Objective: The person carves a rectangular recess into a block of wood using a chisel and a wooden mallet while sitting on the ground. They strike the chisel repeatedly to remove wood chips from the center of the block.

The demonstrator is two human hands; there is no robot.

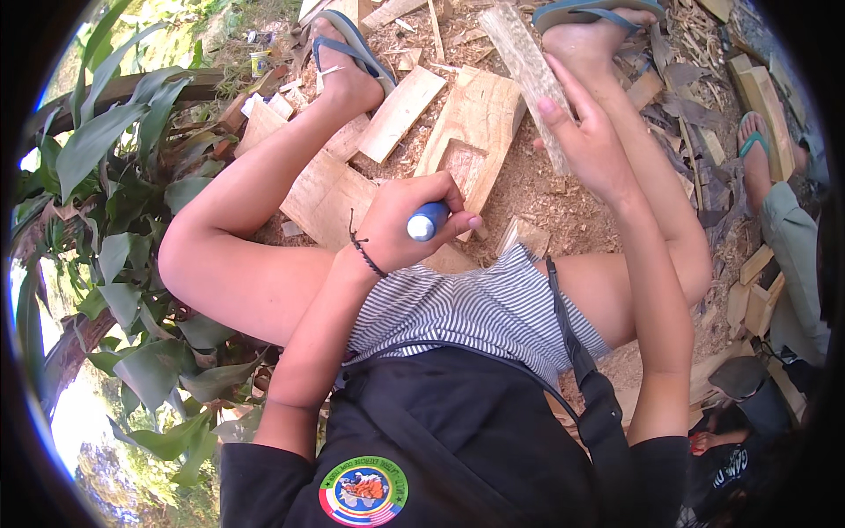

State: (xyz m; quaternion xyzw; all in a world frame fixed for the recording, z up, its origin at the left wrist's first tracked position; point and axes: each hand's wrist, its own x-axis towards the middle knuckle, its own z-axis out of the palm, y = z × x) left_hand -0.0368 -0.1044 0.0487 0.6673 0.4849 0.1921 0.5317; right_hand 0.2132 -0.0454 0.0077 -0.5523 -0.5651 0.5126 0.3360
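Note:
My left hand (407,216) is closed around the blue handle of a chisel (429,220), its pale round butt facing up; the blade is hidden below my fist. Just beyond it lies a thick wooden board (489,106) with a rectangular recess (463,162) cut into its face. In my right hand (588,145) is a rough, flat length of wood (526,66), raised to the right of the board. My thumb presses on its face and my fingers run along its edge.
Loose boards (401,114) and a wide plank (330,198) lie between my legs amid wood chips and sawdust (519,198). Leafy plants (106,141) crowd the left side. Other people are at the right, one with a green sandal (753,143), near stacked wood offcuts (764,304).

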